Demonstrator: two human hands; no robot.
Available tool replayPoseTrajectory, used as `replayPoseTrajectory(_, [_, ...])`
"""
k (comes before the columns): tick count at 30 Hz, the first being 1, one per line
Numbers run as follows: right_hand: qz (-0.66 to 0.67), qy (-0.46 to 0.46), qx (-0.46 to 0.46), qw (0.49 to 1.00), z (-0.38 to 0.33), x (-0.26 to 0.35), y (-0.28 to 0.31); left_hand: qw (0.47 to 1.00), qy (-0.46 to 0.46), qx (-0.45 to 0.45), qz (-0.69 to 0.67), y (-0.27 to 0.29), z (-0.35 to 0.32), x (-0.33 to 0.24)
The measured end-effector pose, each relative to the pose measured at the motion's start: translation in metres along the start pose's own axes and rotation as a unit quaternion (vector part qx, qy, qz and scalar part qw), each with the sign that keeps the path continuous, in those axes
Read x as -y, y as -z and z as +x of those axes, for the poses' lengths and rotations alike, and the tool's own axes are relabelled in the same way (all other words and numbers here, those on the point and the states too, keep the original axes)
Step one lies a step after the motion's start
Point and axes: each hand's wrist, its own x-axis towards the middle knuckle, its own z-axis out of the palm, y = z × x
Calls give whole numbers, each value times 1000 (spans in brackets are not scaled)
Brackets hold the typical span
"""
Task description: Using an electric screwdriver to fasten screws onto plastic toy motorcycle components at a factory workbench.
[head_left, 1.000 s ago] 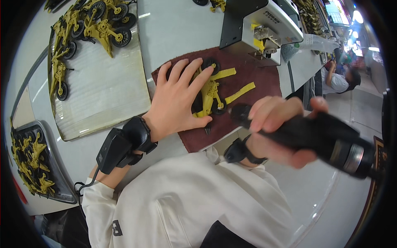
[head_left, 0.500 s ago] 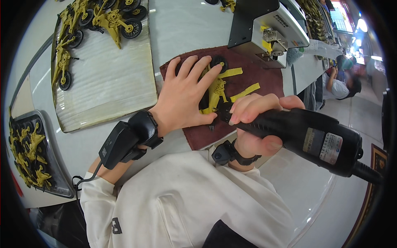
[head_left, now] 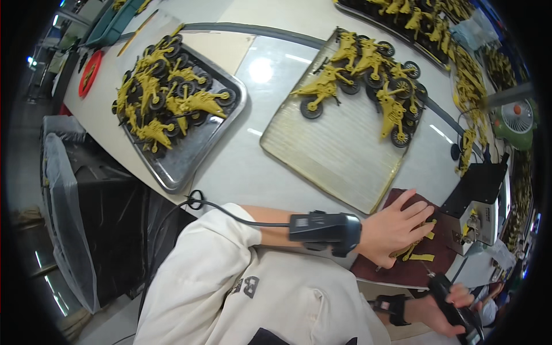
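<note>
My left hand (head_left: 397, 227) lies flat, fingers spread, pressing a yellow plastic toy part (head_left: 409, 248) onto a dark red mat (head_left: 402, 270) at the table's right edge. A loose yellow strip (head_left: 422, 257) lies on the mat beside it. My right hand (head_left: 445, 307) grips a black electric screwdriver (head_left: 454, 307), its thin bit tip pointing up toward the yellow part, just short of my left fingers. A black wrist device (head_left: 325, 230) with a cable sits on my left forearm.
A ribbed pale tray (head_left: 339, 155) holds several yellow toy motorcycles (head_left: 374, 80) at its far end. A metal tray (head_left: 184, 155) at left holds a pile more. A small black and white machine (head_left: 477, 213) stands beside the mat. A green fan (head_left: 514, 118) is at right.
The view has swung left and up, so both hands now sit at the lower right. My right hand with the screwdriver has drawn back from the yellow part; my left hand still presses it.
</note>
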Motion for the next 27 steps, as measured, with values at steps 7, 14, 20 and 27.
replayPoseTrajectory(7, [14, -53, -60, 997, 20, -15, 13, 840, 198, -197, 466, 229, -97, 59])
replayPoseTrajectory(14, [6, -111, -43, 993, 0, -24, -8, 806, 249, -156, 513, 258, -88, 58])
replayPoseTrajectory(20, [0, -82, -66, 994, 3, -5, -5, 914, 227, 108, 319, 164, -33, 134])
replayPoseTrajectory(27, [13, -94, -128, 987, -3, -16, 17, 942, 195, -92, 257, 165, -24, 104])
